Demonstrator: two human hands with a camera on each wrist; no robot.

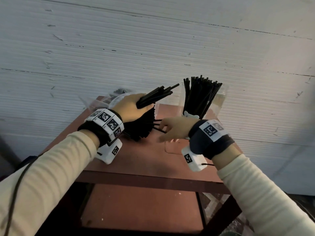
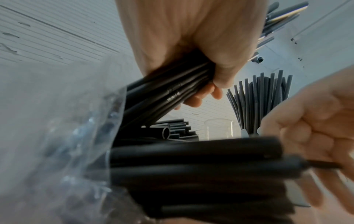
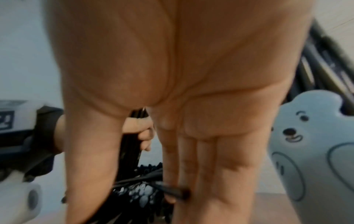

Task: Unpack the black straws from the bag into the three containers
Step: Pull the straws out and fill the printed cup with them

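My left hand [image 1: 136,108] grips a bundle of black straws [image 1: 156,94] lifted at a slant above the clear plastic bag [image 2: 67,136]. The bag lies on the table with several more straws [image 1: 144,126] fanning out of its open end to the right. My right hand [image 1: 167,129] reaches in from the right with straight fingers [image 3: 201,159], and one straw end [image 3: 178,193] rests against them. A clear container [image 1: 219,99] with a bear sticker [image 3: 306,144] stands behind the right hand, full of upright straws [image 2: 258,106]. An empty clear container [image 2: 219,128] stands beside it.
Everything sits on a small reddish-brown table [image 1: 144,159] pushed against a white ribbed wall [image 1: 153,40]. A lower shelf [image 1: 141,206] shows under the tabletop. Camera units and tag bands are strapped to both wrists.
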